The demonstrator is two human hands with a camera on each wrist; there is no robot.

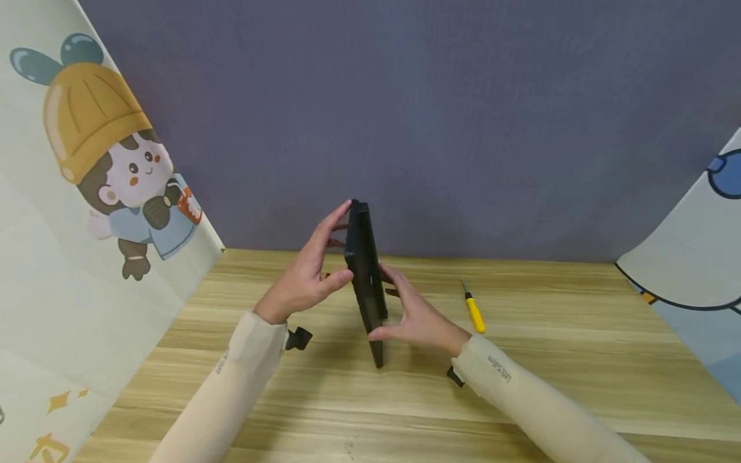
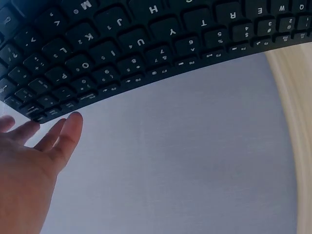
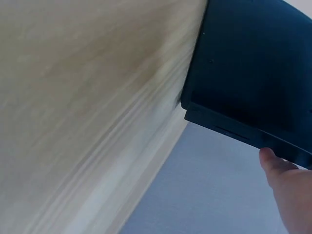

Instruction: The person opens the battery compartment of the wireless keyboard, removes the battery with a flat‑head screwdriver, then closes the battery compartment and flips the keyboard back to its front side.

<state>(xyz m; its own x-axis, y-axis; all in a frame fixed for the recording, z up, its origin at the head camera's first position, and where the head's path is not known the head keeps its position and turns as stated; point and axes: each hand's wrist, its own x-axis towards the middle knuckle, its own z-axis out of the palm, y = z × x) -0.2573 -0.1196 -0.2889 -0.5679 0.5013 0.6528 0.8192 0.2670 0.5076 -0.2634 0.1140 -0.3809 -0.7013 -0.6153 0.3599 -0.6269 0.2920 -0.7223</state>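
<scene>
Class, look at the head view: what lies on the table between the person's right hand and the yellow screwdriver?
Nothing: in the head view, only bare wooden table separates the right hand from the yellow screwdriver.

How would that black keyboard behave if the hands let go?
Stood on edge on the wooden table between the left hand and right hand, the thin keyboard would probably tip flat. It looks rigid and fairly light.
</scene>
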